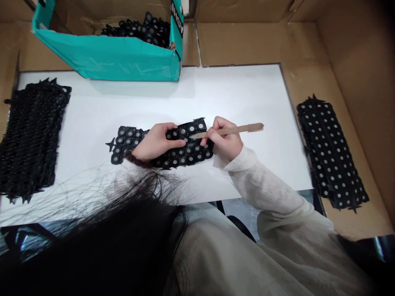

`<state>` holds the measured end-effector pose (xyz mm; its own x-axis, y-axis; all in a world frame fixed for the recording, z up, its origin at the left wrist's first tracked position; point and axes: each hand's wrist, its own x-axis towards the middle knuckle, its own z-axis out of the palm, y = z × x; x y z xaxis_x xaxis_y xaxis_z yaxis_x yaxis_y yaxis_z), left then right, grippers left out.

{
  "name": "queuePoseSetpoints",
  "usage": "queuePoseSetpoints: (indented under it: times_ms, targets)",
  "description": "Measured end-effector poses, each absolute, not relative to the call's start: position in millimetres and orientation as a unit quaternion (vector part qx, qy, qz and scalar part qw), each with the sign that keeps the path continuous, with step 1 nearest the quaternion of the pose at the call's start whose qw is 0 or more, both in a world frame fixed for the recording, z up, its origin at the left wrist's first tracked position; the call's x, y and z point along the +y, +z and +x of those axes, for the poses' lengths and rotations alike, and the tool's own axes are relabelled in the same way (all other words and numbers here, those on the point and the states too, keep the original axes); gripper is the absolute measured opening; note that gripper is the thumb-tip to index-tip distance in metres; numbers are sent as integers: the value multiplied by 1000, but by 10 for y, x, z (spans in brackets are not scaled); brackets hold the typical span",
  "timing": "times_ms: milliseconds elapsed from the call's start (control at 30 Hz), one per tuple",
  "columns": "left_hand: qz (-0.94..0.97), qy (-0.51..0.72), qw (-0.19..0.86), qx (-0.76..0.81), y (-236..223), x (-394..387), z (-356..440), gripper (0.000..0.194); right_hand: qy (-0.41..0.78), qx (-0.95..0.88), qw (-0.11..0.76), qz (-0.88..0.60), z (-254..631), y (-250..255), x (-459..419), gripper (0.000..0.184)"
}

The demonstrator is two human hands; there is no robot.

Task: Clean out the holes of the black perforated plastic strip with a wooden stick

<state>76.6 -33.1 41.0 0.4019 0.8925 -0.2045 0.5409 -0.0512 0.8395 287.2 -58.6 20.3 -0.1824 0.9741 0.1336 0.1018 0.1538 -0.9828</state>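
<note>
A black panel (197, 156) with rows of round sockets and pale discs lies across the white work surface. My left hand (157, 142) grips its middle, thumb over the top and fingers at the far edge; it hides part of the sockets. Closed around a thin pointed tool (237, 129) wrapped in brown tape, my right hand (226, 139) holds it like a pen. The tool's narrow tip points left, over the sockets near the panel's right end. Whether the tip touches a disc is too small to tell.
A teal box (123, 57) at the back holds many loose black round pieces (148, 31). Stacked black panels (33, 135) stand at the left, and more panels with pale discs (333, 152) lie on cardboard at the right. Cardboard walls (361, 61) enclose the white board (247, 90).
</note>
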Motion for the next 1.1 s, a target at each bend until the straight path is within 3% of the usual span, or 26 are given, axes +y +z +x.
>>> queuePoseSetpoints:
  times_ms: [633, 900, 1100]
  targets:
    - [677, 235, 422, 555, 433, -390, 821, 25, 420, -692, 406, -424, 2908, 287, -626, 24]
    - [683, 250, 429, 536, 434, -433, 872, 21, 319, -731, 387, -463, 2794, 204, -666, 24]
    - [694, 230, 344, 589, 444, -421, 871, 21, 310, -712, 420, -470, 2763, 168, -652, 27]
